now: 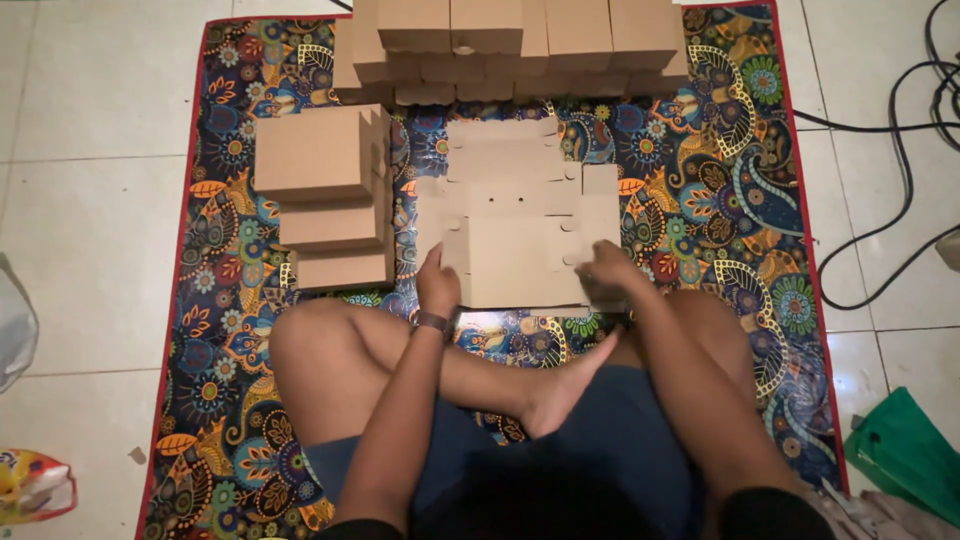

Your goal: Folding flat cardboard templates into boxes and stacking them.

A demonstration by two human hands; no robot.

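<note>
Fingers of the left hand (437, 283) and right hand (604, 268) are pinching the near edge of a flat box blank (520, 255) lying on the mat (700, 200), right of the stack (325, 195) of folded boxes. Thin cardboard is probably handling light and bendy (creasing easily); its edges and flaps look best for gripping.

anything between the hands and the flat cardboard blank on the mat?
Nothing visible. The left hand and right hand both already rest on the near edge of the flat cardboard blank. The stack of folded boxes sits off to its left side, clear of both hands.
</note>
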